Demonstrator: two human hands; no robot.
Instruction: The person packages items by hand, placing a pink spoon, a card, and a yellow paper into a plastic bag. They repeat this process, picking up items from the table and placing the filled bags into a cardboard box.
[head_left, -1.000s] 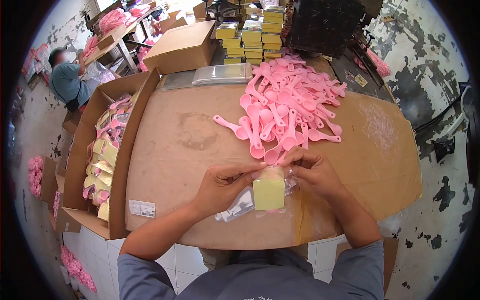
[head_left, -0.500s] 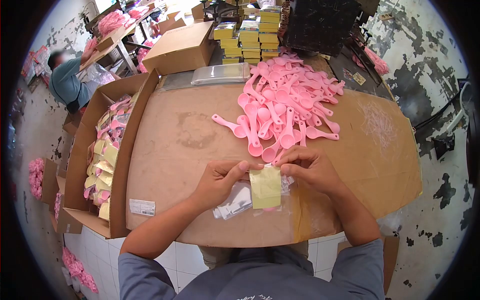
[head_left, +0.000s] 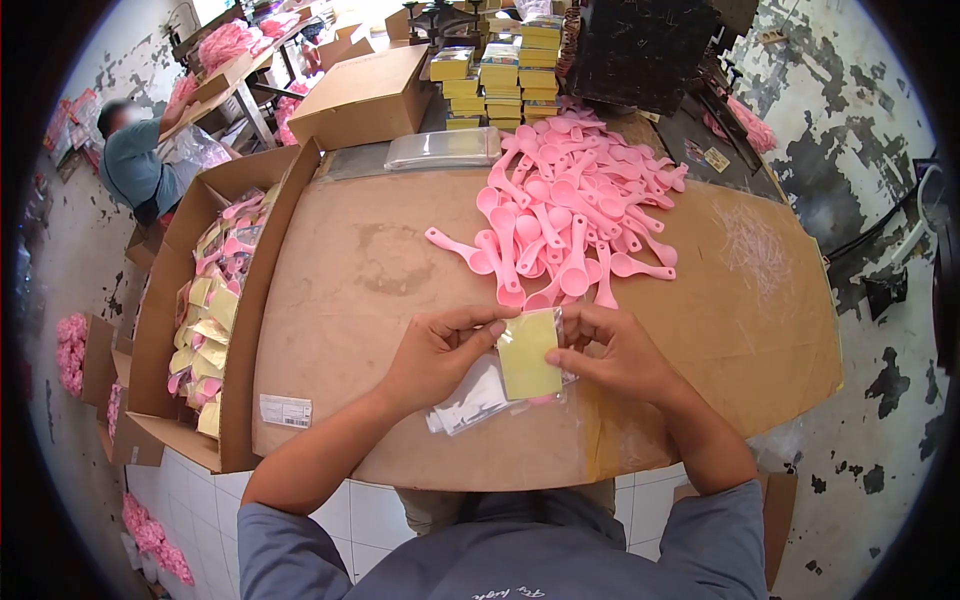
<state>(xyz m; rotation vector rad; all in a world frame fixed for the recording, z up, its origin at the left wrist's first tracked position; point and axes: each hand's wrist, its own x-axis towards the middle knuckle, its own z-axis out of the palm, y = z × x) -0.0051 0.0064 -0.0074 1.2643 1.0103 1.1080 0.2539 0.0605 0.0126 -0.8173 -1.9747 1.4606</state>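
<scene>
A clear plastic bag with a yellow card (head_left: 530,355) in it is held up between my two hands, over the near middle of the table. My left hand (head_left: 438,352) pinches its upper left corner between thumb and fingers. On the other side, my right hand (head_left: 612,348) grips the right edge, the thumb lying across the card's front. A bit of pink shows below the card; most of what lies behind it is hidden. Under the hands is a small stack of clear plastic bags (head_left: 468,402). Just beyond them spreads a heap of pink measuring spoons (head_left: 575,195).
At the left stands an open carton (head_left: 262,330) filled with packed spoons and yellow cards. A closed cardboard box (head_left: 360,95), a pack of clear film (head_left: 442,148) and stacked yellow cards (head_left: 498,75) are at the back. Another person (head_left: 140,165) sits at far left.
The bag with the yellow card has risen slightly away from my body and tilted. My right hand has shifted from its top corner to its right edge, thumb now on the card.
</scene>
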